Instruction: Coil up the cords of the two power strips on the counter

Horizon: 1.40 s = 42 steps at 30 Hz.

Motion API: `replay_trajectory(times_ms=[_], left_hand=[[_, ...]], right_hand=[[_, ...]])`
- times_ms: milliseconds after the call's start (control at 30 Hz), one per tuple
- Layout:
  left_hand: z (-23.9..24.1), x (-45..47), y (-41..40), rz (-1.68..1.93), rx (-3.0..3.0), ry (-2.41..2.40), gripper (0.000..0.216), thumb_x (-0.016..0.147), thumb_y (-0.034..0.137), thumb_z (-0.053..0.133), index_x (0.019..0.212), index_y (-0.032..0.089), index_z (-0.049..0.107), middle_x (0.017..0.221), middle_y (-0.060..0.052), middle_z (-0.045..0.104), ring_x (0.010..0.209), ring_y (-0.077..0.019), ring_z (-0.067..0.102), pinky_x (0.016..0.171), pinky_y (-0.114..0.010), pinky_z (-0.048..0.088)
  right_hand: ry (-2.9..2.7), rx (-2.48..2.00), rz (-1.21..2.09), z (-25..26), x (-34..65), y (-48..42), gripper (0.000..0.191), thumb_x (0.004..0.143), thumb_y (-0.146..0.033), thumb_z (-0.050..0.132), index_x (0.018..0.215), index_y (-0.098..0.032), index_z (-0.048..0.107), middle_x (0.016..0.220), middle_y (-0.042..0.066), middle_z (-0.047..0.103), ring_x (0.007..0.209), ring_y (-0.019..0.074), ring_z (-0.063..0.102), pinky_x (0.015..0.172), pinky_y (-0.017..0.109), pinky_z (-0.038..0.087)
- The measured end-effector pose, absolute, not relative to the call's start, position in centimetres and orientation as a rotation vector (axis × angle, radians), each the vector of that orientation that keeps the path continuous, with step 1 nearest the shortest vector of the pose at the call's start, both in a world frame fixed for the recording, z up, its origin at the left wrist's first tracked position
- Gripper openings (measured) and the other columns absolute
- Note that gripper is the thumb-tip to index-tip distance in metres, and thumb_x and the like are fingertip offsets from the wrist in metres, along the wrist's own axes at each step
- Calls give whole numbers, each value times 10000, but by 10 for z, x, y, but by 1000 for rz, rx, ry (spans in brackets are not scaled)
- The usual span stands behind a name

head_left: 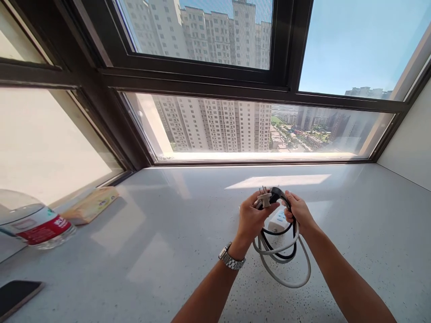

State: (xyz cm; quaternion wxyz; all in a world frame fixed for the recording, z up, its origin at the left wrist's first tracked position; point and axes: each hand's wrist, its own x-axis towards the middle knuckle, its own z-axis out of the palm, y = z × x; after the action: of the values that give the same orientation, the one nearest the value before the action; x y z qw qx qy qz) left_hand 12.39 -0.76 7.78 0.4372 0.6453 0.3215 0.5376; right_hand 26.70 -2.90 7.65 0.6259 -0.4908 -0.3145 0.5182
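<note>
My left hand (251, 217), with a metal watch (232, 256) on its wrist, is closed around a white plug (264, 198) whose prongs point up, and around part of the bundled cords. A black part (276, 194) of the bundle arches between both hands. My right hand (299, 211) pinches the black cable (288, 201) at the bundle's right side. Loops of white cable (289, 285) and black cable hang below the hands. Behind the loops is a white power strip (279, 220), partly hidden by my hands and the cords.
On the left of the speckled white sill (188, 269) lie a large plastic bottle (43, 229) with a red label and a tissue pack (94, 204). A dark phone (18, 296) rests at the lower left. Dark window frames (202, 80) border the sill's far side.
</note>
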Motion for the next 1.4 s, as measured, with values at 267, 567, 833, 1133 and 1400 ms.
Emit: replay_trajectory(times_ms=[267, 567, 833, 1133, 1400], left_hand=[[47, 118, 25, 1341, 1556, 1161, 363, 738, 514, 652, 706, 154, 613, 686, -63, 624, 647, -203, 638, 411, -207, 434], [11, 106, 58, 1261, 1357, 1388, 437, 824, 541, 517, 709, 131, 615, 649, -97, 649, 597, -226, 645, 465, -262, 459], [-1, 95, 71, 1342, 1463, 1555, 358, 766, 493, 553, 569, 194, 536, 585, -58, 592, 664, -249, 614, 571, -289, 409], [0, 78, 75, 1482, 1454, 1501, 469, 652, 463, 663, 1001, 174, 544, 902, -58, 630, 827, -209, 612, 665, -277, 481], [5, 83, 67, 1583, 1514, 1467, 446, 707, 432, 614, 1059, 174, 524, 883, -66, 622, 764, -219, 617, 667, -309, 501]], right_hand=[[-938, -1337, 1052, 39, 246, -21, 396, 833, -605, 446, 783, -213, 426, 556, -95, 406, 345, 65, 403, 370, 201, 311], [-1702, -2038, 273, 20, 235, -27, 286, 961, -344, 374, 915, -195, 614, 882, 113, 676, 851, 249, 610, 644, 307, 376], [-1843, -2015, 171, 11, 241, -22, 345, 943, -411, 418, 1125, -238, 655, 1243, 106, 602, 1191, 299, 460, 943, 442, 343], [-1367, -1530, 474, -2, 271, -5, 524, 864, -544, 435, 1134, -167, 679, 1215, 128, 639, 1179, 279, 528, 989, 413, 414], [-962, -1631, 790, -22, 286, -70, 809, 802, -732, 428, 1421, -212, 431, 1450, 133, 430, 1330, 325, 397, 948, 392, 469]])
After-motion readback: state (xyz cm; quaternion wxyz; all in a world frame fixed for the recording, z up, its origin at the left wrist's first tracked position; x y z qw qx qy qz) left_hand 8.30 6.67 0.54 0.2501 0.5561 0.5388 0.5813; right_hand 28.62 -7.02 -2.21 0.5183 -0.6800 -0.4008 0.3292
